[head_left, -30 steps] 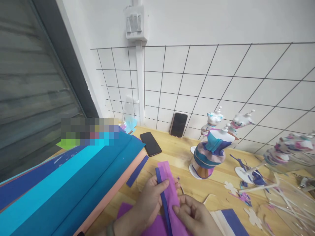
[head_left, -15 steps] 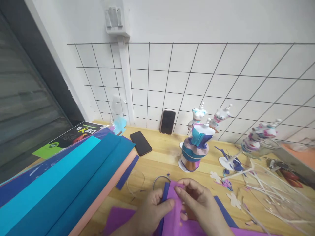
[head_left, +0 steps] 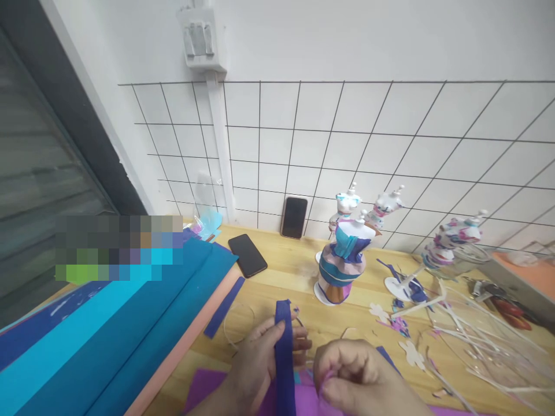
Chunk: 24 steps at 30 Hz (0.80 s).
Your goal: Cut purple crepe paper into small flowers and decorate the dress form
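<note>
My left hand (head_left: 262,357) is closed with its thumb on a dark blue strip (head_left: 284,352) that stands upright in it, the fingers curled behind. My right hand (head_left: 358,375) pinches a bunched part of a purple, crepe-like sheet (head_left: 310,398) at the bottom of the view. More purple sheet (head_left: 203,387) lies under my left wrist. Beyond my hands stands a small white dress form (head_left: 355,230), wrapped in teal, blue, pinkish and brown material. Another blue strip (head_left: 223,307) lies flat on the wooden table, left of my left hand.
Stacked sheets in teal (head_left: 143,312), light blue and peach cover the left side. A dark phone (head_left: 247,255) lies flat; another phone (head_left: 294,218) leans on the wall. Several other dress forms (head_left: 457,231), white flower cutouts (head_left: 411,355), scraps and white strips (head_left: 472,335) occupy the right. A box (head_left: 520,280) stands far right.
The purple piece between both hands has dropped lower, and my right hand has moved down with it, slightly right. The blue strip now shows in front, held up by my left hand.
</note>
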Motion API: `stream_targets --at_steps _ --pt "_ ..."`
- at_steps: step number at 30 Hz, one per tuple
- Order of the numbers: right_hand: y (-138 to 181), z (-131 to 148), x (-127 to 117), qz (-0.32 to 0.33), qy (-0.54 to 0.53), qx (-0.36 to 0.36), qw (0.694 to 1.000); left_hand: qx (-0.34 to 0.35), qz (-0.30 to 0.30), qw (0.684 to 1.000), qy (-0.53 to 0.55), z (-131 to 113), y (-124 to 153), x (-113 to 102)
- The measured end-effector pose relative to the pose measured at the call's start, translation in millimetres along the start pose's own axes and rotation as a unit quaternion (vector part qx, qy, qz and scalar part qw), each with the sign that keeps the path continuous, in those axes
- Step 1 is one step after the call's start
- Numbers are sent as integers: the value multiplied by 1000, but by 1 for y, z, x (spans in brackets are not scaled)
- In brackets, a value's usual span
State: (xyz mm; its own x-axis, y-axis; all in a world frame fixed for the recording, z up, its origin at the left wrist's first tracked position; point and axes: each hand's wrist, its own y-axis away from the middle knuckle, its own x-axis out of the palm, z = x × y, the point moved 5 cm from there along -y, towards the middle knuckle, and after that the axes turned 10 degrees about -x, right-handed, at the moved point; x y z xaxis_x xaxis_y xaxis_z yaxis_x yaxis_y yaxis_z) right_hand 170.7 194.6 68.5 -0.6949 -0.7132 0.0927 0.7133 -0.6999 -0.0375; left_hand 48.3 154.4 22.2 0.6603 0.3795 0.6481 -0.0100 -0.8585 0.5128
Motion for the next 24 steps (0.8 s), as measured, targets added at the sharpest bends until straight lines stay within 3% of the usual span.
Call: stream_targets --at_steps 2,5,7,12,19,24 --pt "-1 4 1 3 66 -42 997 15 30 999 -9 3 0 3" --pt "-5 9 -4 -47 194 -137 970 32 82 996 -31 5 4 11" --pt "-8 6 -5 -55 235 -155 958 15 104 994 -42 8 7 16" --pt "-10 3 -2 -49 230 -153 960 -17 135 990 -44 10 13 28" --pt "-9 -2 -3 -96 175 -120 972 -48 139 988 -56 14 11 24" --pt "-11 7 -6 -110 203 -165 959 -49 157 983 -81 15 11 19"
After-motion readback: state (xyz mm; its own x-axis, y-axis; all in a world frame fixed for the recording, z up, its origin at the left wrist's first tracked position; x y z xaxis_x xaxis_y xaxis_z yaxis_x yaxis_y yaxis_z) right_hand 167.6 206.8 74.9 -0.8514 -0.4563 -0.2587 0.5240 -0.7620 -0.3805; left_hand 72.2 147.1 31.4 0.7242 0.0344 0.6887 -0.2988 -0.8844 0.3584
